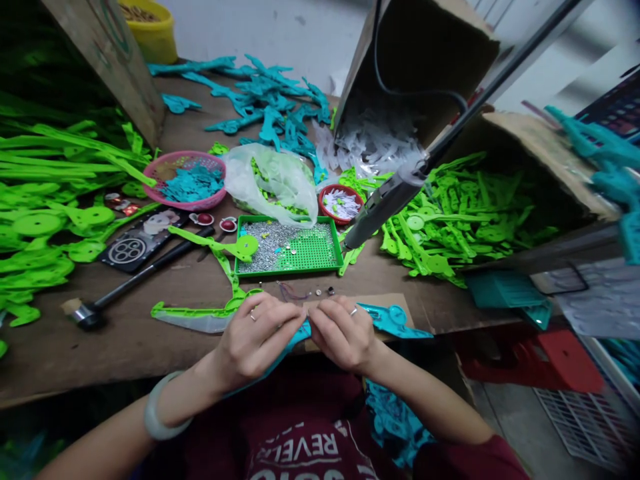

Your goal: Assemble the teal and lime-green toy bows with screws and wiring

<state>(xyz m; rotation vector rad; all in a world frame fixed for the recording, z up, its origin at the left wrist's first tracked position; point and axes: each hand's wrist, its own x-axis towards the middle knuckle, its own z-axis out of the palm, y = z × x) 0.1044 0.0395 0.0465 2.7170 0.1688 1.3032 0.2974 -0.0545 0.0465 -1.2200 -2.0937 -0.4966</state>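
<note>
Workbench: brown, green parts heaped at both sides.
Green tray: beyond the hands, full of small metal pieces at its left.
Blue part: at the bench's near edge, between both hands (its full outline is hidden).
Left hand: fingers closed on it.
Right hand: fingertips pinched on it, beside the left.

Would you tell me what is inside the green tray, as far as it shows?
The green tray holds many small silvery pieces, with a few coloured bits among them. The plastic bag and a lime-green part overlap it, hiding whatever is beneath.
</note>
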